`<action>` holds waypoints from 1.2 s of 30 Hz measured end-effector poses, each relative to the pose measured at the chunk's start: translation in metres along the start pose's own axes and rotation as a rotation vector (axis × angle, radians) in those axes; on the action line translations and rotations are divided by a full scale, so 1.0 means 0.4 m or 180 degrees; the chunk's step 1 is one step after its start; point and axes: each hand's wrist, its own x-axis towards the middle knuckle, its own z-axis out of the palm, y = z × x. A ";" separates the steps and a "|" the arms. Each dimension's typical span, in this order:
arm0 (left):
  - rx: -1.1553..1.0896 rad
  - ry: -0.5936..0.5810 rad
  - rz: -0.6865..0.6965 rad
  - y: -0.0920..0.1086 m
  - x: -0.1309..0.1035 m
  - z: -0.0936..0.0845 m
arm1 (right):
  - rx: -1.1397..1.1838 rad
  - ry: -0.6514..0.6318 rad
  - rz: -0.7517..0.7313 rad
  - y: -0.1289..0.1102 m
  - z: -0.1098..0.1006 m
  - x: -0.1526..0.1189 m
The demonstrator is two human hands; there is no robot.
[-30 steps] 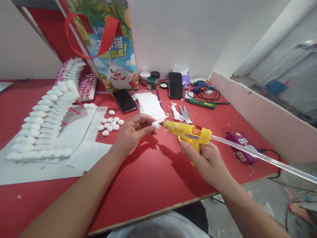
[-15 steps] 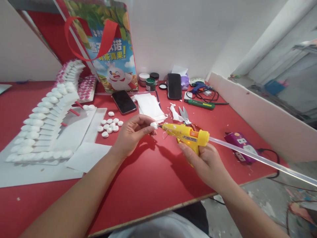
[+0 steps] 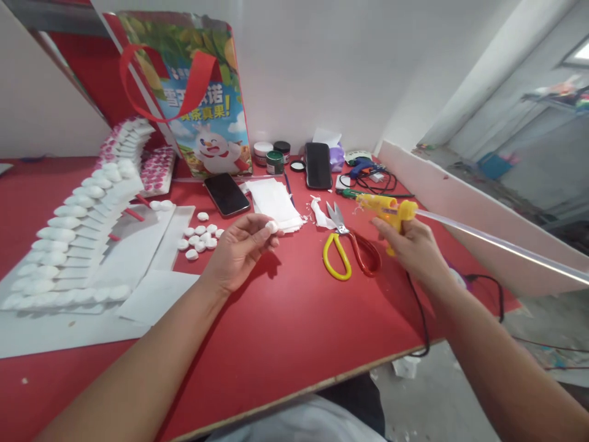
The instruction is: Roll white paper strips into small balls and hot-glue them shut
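Observation:
My left hand (image 3: 240, 248) pinches a small round white piece (image 3: 272, 227) between thumb and fingertips, above the red table (image 3: 276, 325). My right hand (image 3: 416, 245) is wrapped round the handle of a yellow hot glue gun (image 3: 381, 207), with a long clear glue stick (image 3: 497, 240) running out of its back. The gun's nozzle points left, well apart from the white piece. Scissors (image 3: 342, 230) with one yellow and one red handle lie between my hands. Several similar white pieces (image 3: 199, 231) form a loose group left of my left hand.
On the left stands a curved white structure (image 3: 96, 227) edged with rounded white pieces. A phone (image 3: 227, 194), paper sheets (image 3: 273, 202), paint jars (image 3: 275, 162) and a dark phone-like device (image 3: 318, 166) lie farther back. Behind them is a printed bag (image 3: 202, 98). A black cord (image 3: 419, 313) hangs over the front edge.
My right hand has drawn the glue gun right and away from the white piece, uncovering the scissors. My left hand still holds the piece, slightly more to the left in view.

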 end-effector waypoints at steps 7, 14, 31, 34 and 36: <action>-0.0142 0.0072 -0.0017 -0.002 0.005 -0.009 | -0.0600 0.0262 0.0572 0.118 0.020 0.071; -0.0152 0.0003 -0.0050 0.005 0.004 -0.003 | -0.1602 0.0228 0.0542 0.085 0.014 0.052; -0.0110 -0.0022 -0.0024 -0.003 0.004 -0.004 | 0.0547 -0.0856 -0.0496 -0.226 0.101 -0.122; -0.0144 -0.0055 0.0048 0.003 0.005 -0.004 | 0.1256 -0.1083 -0.0283 -0.248 0.206 -0.041; -0.0133 -0.0082 0.0107 0.005 0.006 -0.008 | 0.1937 -0.1383 0.0106 -0.237 0.259 -0.012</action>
